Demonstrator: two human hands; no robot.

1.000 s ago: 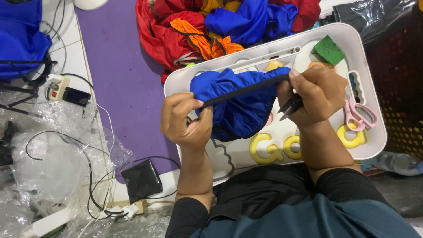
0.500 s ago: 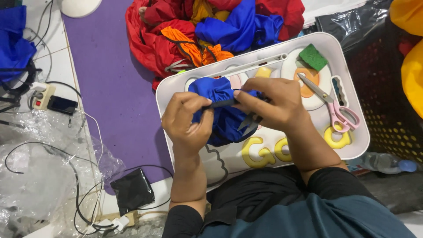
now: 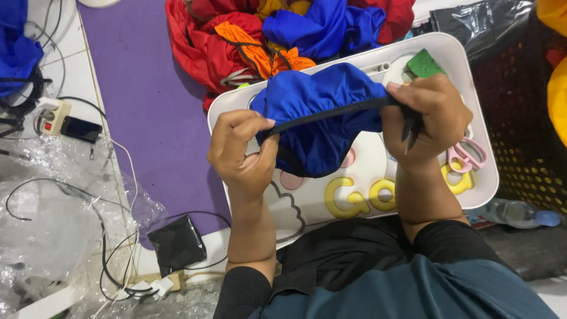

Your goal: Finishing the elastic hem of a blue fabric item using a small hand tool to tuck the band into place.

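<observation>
Hands first: the left hand (image 3: 242,150) pinches one end of a dark elastic band (image 3: 328,110) while the right hand (image 3: 426,118) grips the other end, fingers closed tight, pulling it taut so the gathered blue fabric (image 3: 319,127) hangs bunched beneath it. That stretch seems meant to spread the ruching evenly along the band. The right hand also keeps a small dark tool (image 3: 411,131) tucked under its fingers, points down, probably so it stays handy without being set aside; I cannot tell exactly what tool it is. Everything is held just above the white tray (image 3: 472,195), which rests on the person's lap as a work surface. On the tray, at its right edge, lie pink-handled scissors (image 3: 466,155), and near its far corner a green piece (image 3: 424,64). Beyond the tray's far rim sits a heap of red, orange and blue cloth (image 3: 277,29) on a purple mat (image 3: 144,112)
</observation>
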